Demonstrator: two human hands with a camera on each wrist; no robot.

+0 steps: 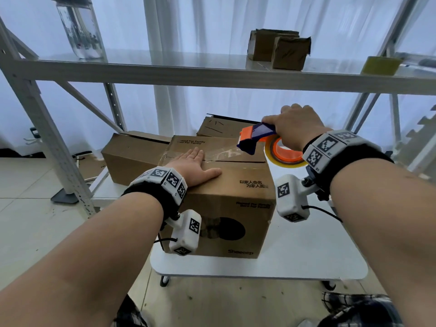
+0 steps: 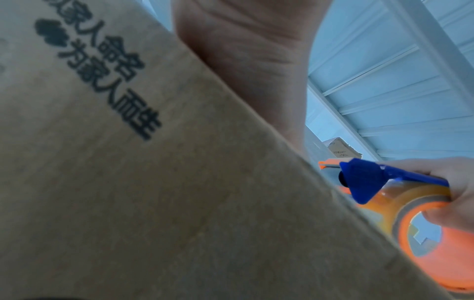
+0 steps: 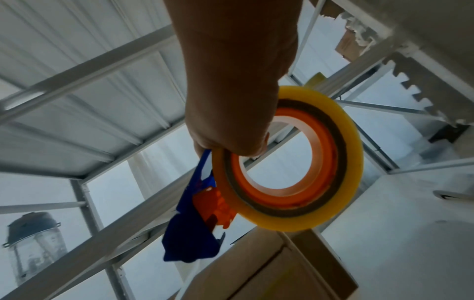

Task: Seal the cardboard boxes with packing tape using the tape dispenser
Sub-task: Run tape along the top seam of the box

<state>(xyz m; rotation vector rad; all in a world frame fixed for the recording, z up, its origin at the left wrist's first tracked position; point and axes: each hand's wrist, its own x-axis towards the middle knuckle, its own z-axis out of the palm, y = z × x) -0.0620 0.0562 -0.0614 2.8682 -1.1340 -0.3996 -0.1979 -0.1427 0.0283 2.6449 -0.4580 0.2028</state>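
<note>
three cardboard boxes sit on the white table [image 1: 306,256] under a metal shelf [image 1: 165,72] bearing one clear jar [image 1: 79,29], two small boxes [image 1: 279,49], one tape roll [image 1: 381,65]. left hand [image 1: 194,167] lies flat, fingers straight, on the front box [image 1: 236,197]. right hand [image 1: 295,127] grips the tape dispenser [image 1: 257,138] above its taped seam.

Brown cardboard box [image 1: 226,199] with black print, orange-and-blue tape dispenser [image 1: 256,138], yellowish tape roll [image 1: 283,159], white table [image 1: 295,256]
</note>
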